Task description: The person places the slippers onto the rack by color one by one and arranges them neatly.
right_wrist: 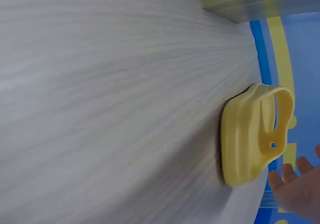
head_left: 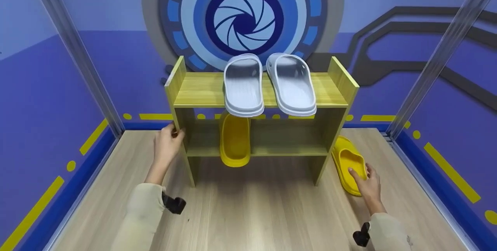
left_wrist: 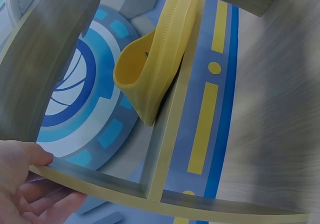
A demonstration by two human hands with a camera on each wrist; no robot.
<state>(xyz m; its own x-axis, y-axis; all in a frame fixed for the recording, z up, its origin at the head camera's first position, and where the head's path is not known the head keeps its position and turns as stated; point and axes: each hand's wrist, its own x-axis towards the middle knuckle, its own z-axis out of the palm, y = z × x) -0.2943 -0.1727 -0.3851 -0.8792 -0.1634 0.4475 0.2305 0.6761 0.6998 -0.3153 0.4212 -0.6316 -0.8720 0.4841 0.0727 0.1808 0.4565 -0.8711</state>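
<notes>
A small wooden shoe rack (head_left: 202,88) stands upright on the table. My left hand (head_left: 167,142) grips the edge of its left side panel, thumb on the inner face and fingers outside in the left wrist view. One yellow clog (head_left: 235,138) sits on the lower shelf, left of centre, its heel end over the front edge. Right of the rack, a second yellow clog (head_left: 342,148) lies on the tabletop, opening up. Beside its heel is my right hand (head_left: 369,187), fingers spread apart; in the right wrist view the fingertips (right_wrist: 288,173) are just off the clog.
Two light grey clogs, a left one (head_left: 244,92) and a right one (head_left: 297,92), rest side by side on the top shelf, overhanging its front. Blue printed walls with metal corner posts (head_left: 435,57) enclose the wooden tabletop (head_left: 248,216) on three sides.
</notes>
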